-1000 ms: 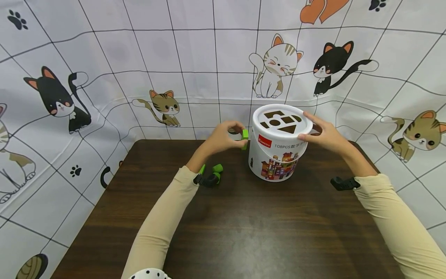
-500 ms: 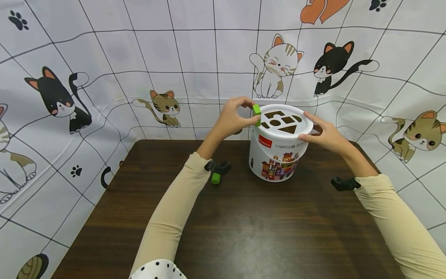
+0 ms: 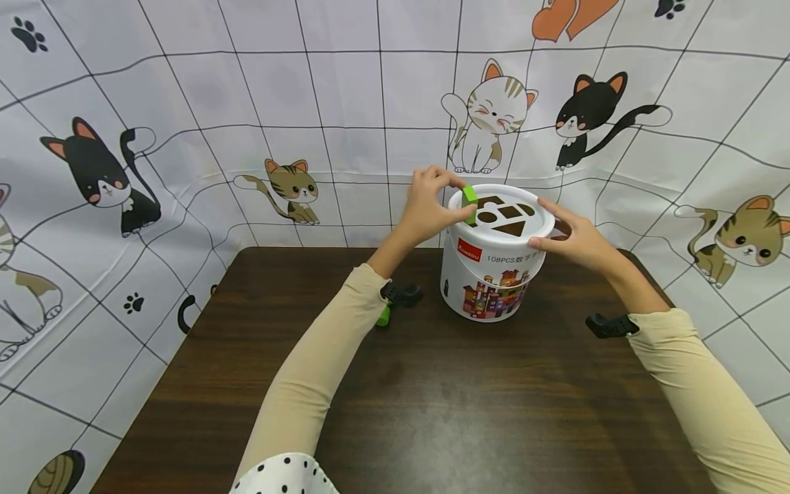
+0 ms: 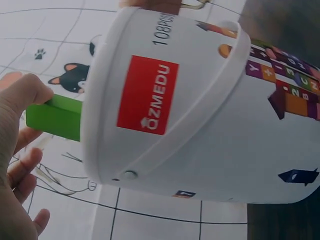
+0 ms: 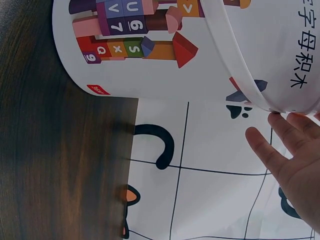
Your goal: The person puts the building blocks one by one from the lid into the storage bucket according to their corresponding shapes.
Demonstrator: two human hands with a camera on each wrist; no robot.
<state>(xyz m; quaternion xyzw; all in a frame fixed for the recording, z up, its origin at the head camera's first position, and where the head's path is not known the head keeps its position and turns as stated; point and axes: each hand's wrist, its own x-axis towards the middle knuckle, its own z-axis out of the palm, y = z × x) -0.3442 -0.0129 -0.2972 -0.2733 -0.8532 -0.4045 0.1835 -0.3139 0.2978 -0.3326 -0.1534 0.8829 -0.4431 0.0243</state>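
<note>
A white bucket (image 3: 457, 288) with shape-cut holes in its lid (image 3: 494, 239) stands near the back of the table. Between thumb and forefinger my left hand (image 3: 431, 204) pinches a green block (image 3: 470, 197), upright over the lid's left side. The left wrist view shows that green block (image 4: 55, 117) right at the lid's edge, the other fingers spread below it. My right hand (image 3: 577, 237) rests on the lid's right rim, thumb in front and fingers behind. In the right wrist view its fingers (image 5: 270, 150) lie along the bucket's side.
Another green block (image 3: 384, 315) lies on the dark wooden table (image 3: 469, 398), partly covered by the black left wrist strap (image 3: 404, 295). A white sheet (image 3: 345, 89) with cat drawings hangs behind the table. A thin white handle (image 4: 200, 115) hangs across the bucket's front.
My left hand has risen and moved right, carrying the green block from beside the bucket to over its lid. My right hand has stayed on the rim.
</note>
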